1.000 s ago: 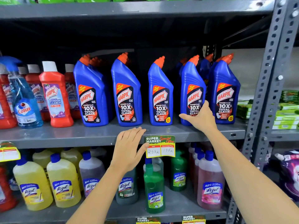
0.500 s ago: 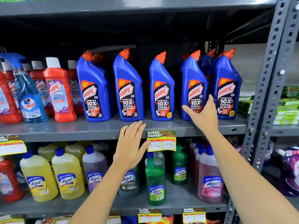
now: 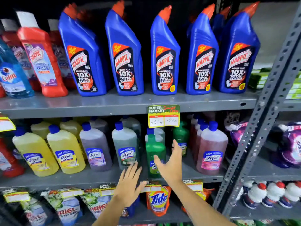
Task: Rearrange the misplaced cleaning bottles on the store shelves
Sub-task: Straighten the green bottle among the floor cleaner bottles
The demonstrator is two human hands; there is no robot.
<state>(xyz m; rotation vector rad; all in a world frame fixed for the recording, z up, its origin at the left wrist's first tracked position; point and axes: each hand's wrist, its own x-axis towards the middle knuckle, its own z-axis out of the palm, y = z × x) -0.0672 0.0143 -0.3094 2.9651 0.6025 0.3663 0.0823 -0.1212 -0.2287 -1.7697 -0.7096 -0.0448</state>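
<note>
Left hand [image 3: 128, 185]: grip spread, fingers flat, empty, at the shelf [image 3: 81, 178] edge.
Right hand [image 3: 171, 165]: grip spread, empty, just before the green bottle [image 3: 154, 149].

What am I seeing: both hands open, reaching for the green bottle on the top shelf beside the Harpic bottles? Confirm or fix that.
Wrong shelf. In the head view the green bottle stands on the middle shelf among the Lizol bottles, below the Harpic bottles. Both hands, left and right, are open and reaching for it.
</note>
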